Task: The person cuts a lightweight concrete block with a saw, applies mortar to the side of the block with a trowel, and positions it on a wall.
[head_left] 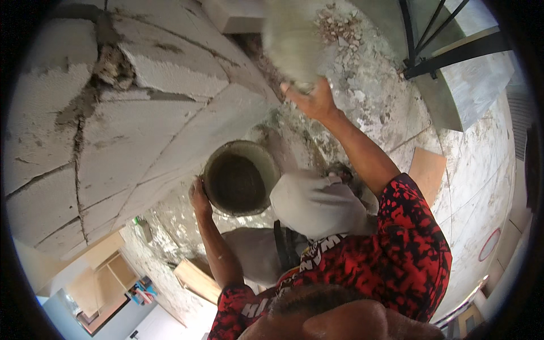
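Fingers [310, 97] of the right hand [315, 102] are curled tight around the end of something pale and blurred, most likely a trowel or float [292, 39], which sweeps up and away from them toward the top of the view. Motion blur hides its edges, so I cannot tell exactly what it is or how the grip sits on it.

Left of both hands rises the biggest thing in view, a wall of large grey blocks [113, 124] with rough mortar joints. Beyond the right fingers lies a dusty floor [385, 96] strewn with rubble [340, 25], and farther right stands a dark metal railing [436, 45].

Between the hands, just beside the left fingers, sits a round mortar pan [238, 184], shallow, with dark wet mix inside. The left hand [199, 198] cups its rim on the side nearest the wall, fingers wrapped over the edge and pressed closed on it, while the pan's far side rests against the person's grey-clad knee [317, 207].

Judging by the wet load, the pan will feel heavy and want to tip; its rim looks stiff but gritty and slick with mortar, so the rim is the place to hold, better with a palm underneath. The blurred tool looks light and rigid, best gripped by its handle end.
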Demonstrator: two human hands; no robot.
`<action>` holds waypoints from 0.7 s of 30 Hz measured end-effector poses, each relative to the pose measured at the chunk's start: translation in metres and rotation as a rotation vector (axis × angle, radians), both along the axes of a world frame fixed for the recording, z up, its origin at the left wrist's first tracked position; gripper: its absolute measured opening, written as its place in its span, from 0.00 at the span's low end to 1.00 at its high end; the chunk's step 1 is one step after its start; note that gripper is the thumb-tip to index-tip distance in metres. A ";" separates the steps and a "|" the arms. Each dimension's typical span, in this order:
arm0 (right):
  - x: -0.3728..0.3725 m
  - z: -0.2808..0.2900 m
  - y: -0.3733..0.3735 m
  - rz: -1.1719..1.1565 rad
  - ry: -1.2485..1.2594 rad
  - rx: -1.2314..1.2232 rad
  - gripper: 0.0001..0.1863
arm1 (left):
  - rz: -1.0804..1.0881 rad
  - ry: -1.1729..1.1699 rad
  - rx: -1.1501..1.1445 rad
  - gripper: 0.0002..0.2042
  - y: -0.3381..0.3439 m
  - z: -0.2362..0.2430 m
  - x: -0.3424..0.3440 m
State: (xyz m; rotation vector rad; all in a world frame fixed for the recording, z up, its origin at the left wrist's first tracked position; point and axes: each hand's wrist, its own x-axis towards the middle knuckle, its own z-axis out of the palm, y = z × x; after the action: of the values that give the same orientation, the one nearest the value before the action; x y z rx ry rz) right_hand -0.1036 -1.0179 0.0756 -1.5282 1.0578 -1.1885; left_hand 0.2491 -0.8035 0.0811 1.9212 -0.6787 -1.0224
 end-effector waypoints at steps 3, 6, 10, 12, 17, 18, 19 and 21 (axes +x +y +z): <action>0.018 -0.071 -0.005 0.032 0.137 0.014 0.17 | -0.017 0.017 0.013 0.23 -0.004 0.001 -0.002; 0.015 -0.037 -0.006 0.100 0.220 0.326 0.16 | 0.026 -0.024 0.020 0.24 0.007 0.001 0.000; 0.003 -0.014 0.002 -0.002 -0.114 0.183 0.18 | -0.030 -0.004 -0.003 0.24 -0.009 0.006 -0.008; 0.010 -0.057 0.005 0.069 -0.079 -0.045 0.18 | 0.013 -0.010 0.019 0.24 -0.004 0.004 -0.008; 0.006 0.001 -0.005 0.087 0.161 0.356 0.25 | 0.033 -0.007 0.007 0.25 0.003 -0.002 -0.003; 0.004 -0.011 -0.002 -0.114 0.278 -0.093 0.26 | -0.024 -0.015 0.020 0.25 -0.001 0.002 -0.003; 0.008 -0.023 -0.005 -0.313 0.386 -0.552 0.26 | -0.080 -0.025 0.025 0.26 -0.004 0.005 -0.001; 0.009 -0.035 0.000 -0.515 0.760 -1.055 0.23 | -0.025 0.033 0.002 0.26 0.003 -0.003 0.004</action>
State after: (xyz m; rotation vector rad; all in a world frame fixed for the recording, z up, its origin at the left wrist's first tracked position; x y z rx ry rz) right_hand -0.0942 -1.0181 0.0401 -2.7870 1.4627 -1.7126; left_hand 0.2536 -0.8009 0.0781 1.8972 -0.6845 -1.0685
